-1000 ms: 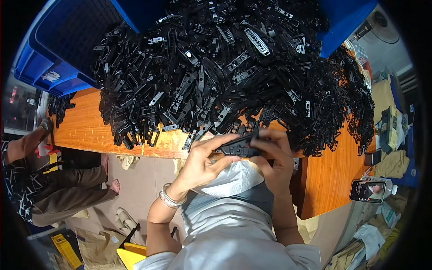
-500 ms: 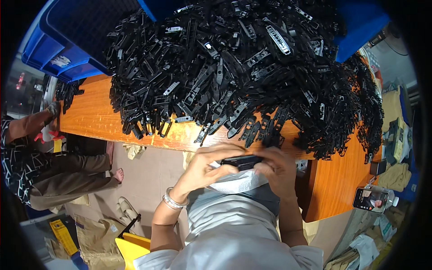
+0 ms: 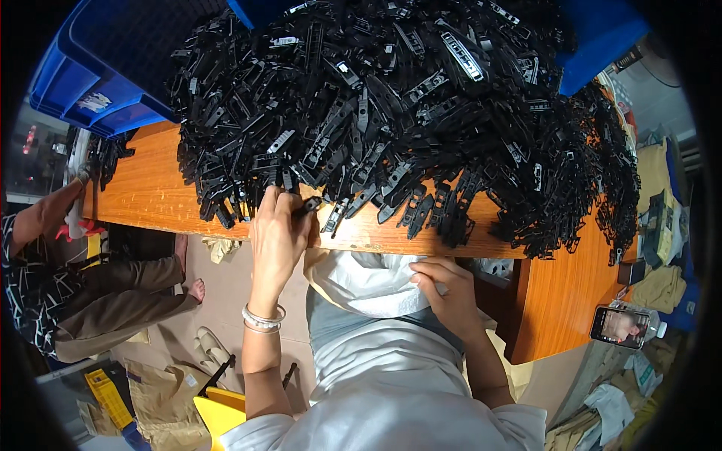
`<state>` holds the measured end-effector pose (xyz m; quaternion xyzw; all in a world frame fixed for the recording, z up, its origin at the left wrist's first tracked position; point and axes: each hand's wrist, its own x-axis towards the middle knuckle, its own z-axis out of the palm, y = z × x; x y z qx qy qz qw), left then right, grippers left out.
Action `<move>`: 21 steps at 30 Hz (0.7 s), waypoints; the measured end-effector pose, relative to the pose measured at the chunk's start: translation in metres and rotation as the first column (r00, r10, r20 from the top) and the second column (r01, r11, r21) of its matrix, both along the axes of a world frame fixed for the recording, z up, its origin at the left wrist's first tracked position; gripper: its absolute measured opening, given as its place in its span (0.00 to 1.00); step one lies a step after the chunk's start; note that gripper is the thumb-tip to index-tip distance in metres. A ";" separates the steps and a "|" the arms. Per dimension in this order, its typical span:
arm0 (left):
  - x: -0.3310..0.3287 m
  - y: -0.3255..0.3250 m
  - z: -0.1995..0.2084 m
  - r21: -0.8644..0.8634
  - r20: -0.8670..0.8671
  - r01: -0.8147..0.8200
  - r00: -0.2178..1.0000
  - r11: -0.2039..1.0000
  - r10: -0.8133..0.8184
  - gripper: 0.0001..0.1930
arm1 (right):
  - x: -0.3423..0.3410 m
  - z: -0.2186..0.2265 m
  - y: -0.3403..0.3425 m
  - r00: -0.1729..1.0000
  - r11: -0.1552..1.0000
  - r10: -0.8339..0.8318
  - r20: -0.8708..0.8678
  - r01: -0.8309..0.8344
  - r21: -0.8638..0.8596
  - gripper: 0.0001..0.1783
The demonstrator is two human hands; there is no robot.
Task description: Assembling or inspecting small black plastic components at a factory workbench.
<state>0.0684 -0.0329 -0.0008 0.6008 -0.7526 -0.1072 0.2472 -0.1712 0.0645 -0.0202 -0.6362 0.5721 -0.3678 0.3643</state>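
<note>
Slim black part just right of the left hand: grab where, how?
I'd pinch the slim black part across its narrow near half, from above and the near side: that end points to the near edge of the table, bare wood flanking it; the far end meets the pile.

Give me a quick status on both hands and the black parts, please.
Left hand at near edge of black parts, grip unclear. Right hand by white bag. Nothing visibly blocking either.

Small workshop, I'd say: loose black plastic parts point(image 3: 361, 113) heaped in bulk across a wooden surface point(image 3: 560, 304) at 12 o'clock, blue crate point(image 3: 83, 94) at 10, second person point(image 3: 34, 286) beside it at 9, brown sack point(image 3: 169, 413) between 7 and 8.
</note>
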 end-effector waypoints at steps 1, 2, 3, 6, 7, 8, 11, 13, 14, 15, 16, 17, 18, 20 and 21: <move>0.001 0.002 0.000 0.015 -0.036 -0.001 0.999 1.000 0.001 0.08 | -0.002 0.002 0.001 1.000 0.999 -0.028 0.001 0.028 -0.020 0.07; 0.001 0.004 0.000 0.030 -0.072 0.000 0.997 1.000 0.002 0.08 | -0.004 0.004 0.002 0.999 0.999 -0.035 -0.006 0.035 -0.018 0.07; 0.001 0.007 0.005 0.105 -0.148 -0.023 0.988 0.994 0.038 0.09 | -0.005 0.005 0.002 0.996 0.997 -0.080 0.044 0.079 0.010 0.06; 0.003 0.010 -0.006 0.062 -0.359 -0.106 0.925 0.992 0.122 0.09 | -0.012 0.002 0.005 0.965 0.967 -0.254 0.067 0.253 0.017 0.06; 0.006 0.013 -0.008 0.105 -0.432 -0.107 0.890 0.989 0.142 0.09 | -0.013 0.000 0.006 0.930 0.932 -0.362 0.057 0.363 -0.006 0.07; 0.005 0.015 -0.009 0.172 -0.568 -0.082 0.806 0.982 0.167 0.08 | -0.014 0.001 0.004 0.927 0.928 -0.370 0.053 0.371 -0.006 0.07; -0.001 0.021 -0.014 0.239 -0.847 0.123 0.511 0.963 0.145 0.08 | -0.020 0.003 -0.007 0.866 0.861 -0.499 -0.038 0.491 -0.135 0.11; -0.014 0.024 -0.006 0.200 -0.905 0.212 0.413 0.957 0.098 0.11 | -0.026 -0.003 -0.011 0.899 0.901 -0.408 -0.158 0.369 -0.228 0.16; -0.022 0.025 -0.003 0.200 -0.905 0.213 0.414 0.956 0.097 0.11 | -0.026 -0.001 -0.014 0.899 0.900 -0.410 -0.158 0.370 -0.228 0.16; -0.031 0.025 0.001 0.240 -0.924 0.229 0.353 0.943 0.150 0.13 | -0.023 0.001 -0.016 0.897 0.909 -0.402 -0.185 0.365 -0.203 0.17; -0.039 0.026 0.003 0.279 -0.935 0.248 0.291 0.928 0.203 0.15 | -0.023 0.004 -0.018 0.895 0.916 -0.393 -0.212 0.360 -0.178 0.19; -0.045 0.026 0.003 0.293 -0.933 0.289 0.297 0.911 0.205 0.17 | -0.024 0.005 -0.020 0.894 0.915 -0.395 -0.213 0.362 -0.178 0.19; -0.044 0.028 -0.002 0.362 -0.899 0.360 0.380 0.860 0.219 0.18 | -0.026 0.006 -0.023 0.905 0.930 -0.364 -0.222 0.339 -0.142 0.20; -0.052 0.032 -0.010 0.316 -0.939 0.543 0.295 0.778 0.176 0.20 | -0.029 0.006 -0.028 0.915 0.943 -0.333 -0.230 0.316 -0.107 0.22; -0.054 0.033 -0.011 0.356 -0.931 0.610 0.299 0.708 0.211 0.22 | -0.032 0.007 -0.030 0.925 0.953 -0.303 -0.229 0.292 -0.080 0.21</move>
